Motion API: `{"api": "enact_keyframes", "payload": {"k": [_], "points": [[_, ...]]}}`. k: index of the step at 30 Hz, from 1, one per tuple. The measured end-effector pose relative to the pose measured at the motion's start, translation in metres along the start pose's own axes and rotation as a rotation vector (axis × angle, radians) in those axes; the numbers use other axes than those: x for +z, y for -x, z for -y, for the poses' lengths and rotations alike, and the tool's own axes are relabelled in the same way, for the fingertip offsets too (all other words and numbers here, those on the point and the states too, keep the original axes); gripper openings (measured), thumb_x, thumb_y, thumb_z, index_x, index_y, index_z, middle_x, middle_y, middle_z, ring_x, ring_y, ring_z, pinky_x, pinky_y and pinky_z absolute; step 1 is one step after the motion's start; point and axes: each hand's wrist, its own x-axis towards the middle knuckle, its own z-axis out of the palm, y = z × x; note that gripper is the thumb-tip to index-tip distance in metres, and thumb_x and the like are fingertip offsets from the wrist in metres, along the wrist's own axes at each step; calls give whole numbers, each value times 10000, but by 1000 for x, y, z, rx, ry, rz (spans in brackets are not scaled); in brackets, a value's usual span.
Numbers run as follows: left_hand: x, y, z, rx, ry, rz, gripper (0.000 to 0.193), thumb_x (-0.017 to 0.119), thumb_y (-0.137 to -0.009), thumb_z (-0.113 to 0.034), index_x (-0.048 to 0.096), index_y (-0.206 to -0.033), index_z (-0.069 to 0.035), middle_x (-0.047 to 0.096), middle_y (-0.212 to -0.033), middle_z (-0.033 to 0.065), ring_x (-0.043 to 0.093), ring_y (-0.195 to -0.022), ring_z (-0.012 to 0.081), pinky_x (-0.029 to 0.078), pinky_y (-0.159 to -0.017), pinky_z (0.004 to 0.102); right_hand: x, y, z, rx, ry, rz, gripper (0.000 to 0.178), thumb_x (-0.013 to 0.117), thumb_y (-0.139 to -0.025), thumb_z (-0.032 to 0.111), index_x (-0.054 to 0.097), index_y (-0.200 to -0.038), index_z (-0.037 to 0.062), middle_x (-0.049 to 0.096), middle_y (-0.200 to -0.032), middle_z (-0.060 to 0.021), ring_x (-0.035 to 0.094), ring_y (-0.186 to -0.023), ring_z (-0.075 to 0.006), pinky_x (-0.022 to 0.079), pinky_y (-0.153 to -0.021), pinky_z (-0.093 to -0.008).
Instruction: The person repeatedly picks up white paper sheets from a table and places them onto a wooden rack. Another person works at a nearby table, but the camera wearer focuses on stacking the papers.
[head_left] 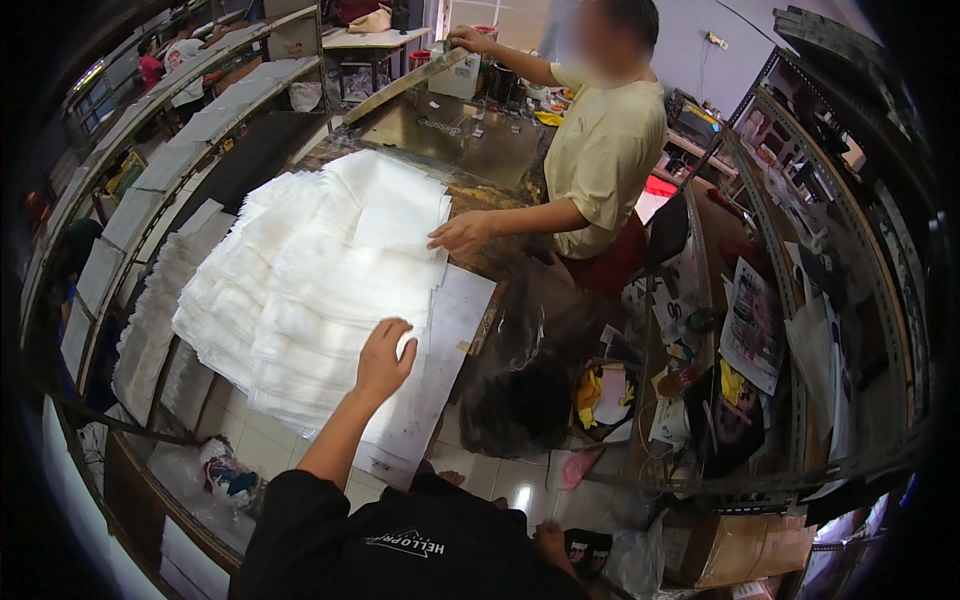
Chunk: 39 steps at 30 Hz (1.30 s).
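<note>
White, thin, translucent sheets form one broad, overlapping heap, its layers too many for me to count, on one worn brown work table; one flat grey-white panel projects from under its near right edge. From my remote post I count two bare hands of the wearer. The left hand is raised over the heap's near right part, forearm slanting up from a black sleeve, fingers loosely bent, thumb wide of them, grasp empty; contact with the sheets I cannot judge. The right hand hangs low beside the black shirt, and I am unable to say whether it is spread or closed. One co-worker shows two hands: the nearer hand at the heap's right edge, the farther hand on one raised, flat frame.
</note>
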Motion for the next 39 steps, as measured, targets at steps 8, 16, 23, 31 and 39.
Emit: {"api": "enact_keyframes", "payload": {"k": [8,16,23,31,39], "points": [[10,-68,58,214,-484,125,317,706,-779,-130,609,-1068,-44,579,-1071,111,565,-985,285,467,-839,421,15,-17,-101,-275,431,-104,359,597,-884,322,687,-934,-22,693,-790,-173,702,-712,-257,553,-667,-396],[30,-100,98,202,-769,538,124,597,-857,-176,670,-891,-81,644,-930,104,616,-940,272,479,-807,445,4,26,11,125,-40,-87,277,595,-891,273,651,-882,2,669,-748,-116,692,-707,-202,526,-576,-339],[40,-90,89,295,-664,432,128,608,-837,-185,652,-858,-67,636,-865,130,624,-889,308,499,-776,457,28,15,47,-162,-188,-76,299,596,-927,282,607,-1027,0,650,-826,-89,660,-666,-170,489,-516,-287],[48,-97,186,264,-820,512,136,545,-865,-92,635,-814,-4,634,-819,200,628,-787,378,498,-693,487,40,55,160,-94,-131,26,282,624,-894,287,645,-1050,53,661,-859,-50,643,-754,-134,544,-690,-306],[119,12,-73,683,-115,860,207,508,-923,-167,629,-881,-5,666,-812,189,636,-762,317,489,-716,406,25,90,248,-605,-402,83,537,553,-970,426,475,-1328,33,637,-971,-138,646,-778,-215,521,-689,-370]]}}
